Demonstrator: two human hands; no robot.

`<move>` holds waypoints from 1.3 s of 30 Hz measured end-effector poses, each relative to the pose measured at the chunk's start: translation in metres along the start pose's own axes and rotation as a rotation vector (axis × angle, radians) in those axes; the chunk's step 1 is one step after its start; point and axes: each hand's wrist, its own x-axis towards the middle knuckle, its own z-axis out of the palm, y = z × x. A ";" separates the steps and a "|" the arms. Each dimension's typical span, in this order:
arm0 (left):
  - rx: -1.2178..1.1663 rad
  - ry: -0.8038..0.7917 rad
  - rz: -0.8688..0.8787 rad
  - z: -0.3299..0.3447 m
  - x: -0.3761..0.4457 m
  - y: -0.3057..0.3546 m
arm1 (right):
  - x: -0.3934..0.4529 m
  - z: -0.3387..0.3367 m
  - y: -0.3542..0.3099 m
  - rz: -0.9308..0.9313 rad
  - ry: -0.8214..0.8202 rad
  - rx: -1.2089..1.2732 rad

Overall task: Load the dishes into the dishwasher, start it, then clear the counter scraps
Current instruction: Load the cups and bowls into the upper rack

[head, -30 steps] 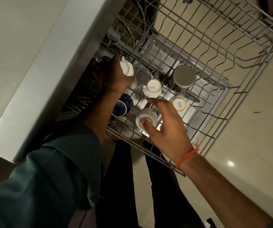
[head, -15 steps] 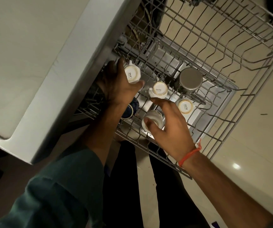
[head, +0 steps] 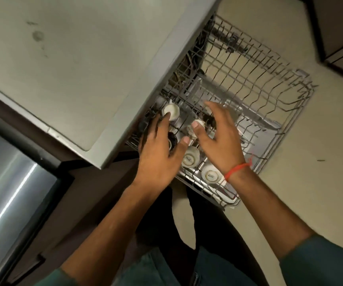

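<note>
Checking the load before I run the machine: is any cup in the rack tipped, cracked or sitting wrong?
Nothing stands out. The white cups in the wire rack sit upside down, bases up, and I see no cracks or spills. Both hands cover some cups, so those cannot be judged.

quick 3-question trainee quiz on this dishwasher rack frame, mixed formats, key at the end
1. True or false: the white cups in the rack sit upside down.
2. Which wrist wears the red thread? A) left B) right
3. Fill in: the left hand reaches a fingertip to the far white cup near the ____ edge.

Key: 1 true; 2 B; 3 counter. The right hand hovers open, holding nothing.
</note>
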 end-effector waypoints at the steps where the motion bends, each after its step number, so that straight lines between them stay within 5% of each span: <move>1: -0.023 0.000 0.025 -0.010 -0.010 0.006 | 0.000 -0.006 -0.007 -0.006 0.000 0.010; 6: -0.031 0.147 0.122 -0.052 -0.055 0.034 | -0.011 -0.029 -0.046 -0.075 -0.062 0.038; 16: -0.043 0.506 -0.022 -0.120 -0.130 0.019 | -0.055 -0.004 -0.142 -0.333 -0.286 0.118; 27: -0.201 0.913 -0.222 -0.192 -0.270 -0.093 | -0.145 0.109 -0.261 -0.608 -0.564 0.078; 39: -0.294 1.169 -0.504 -0.255 -0.351 -0.243 | -0.218 0.226 -0.341 -0.777 -0.794 -0.110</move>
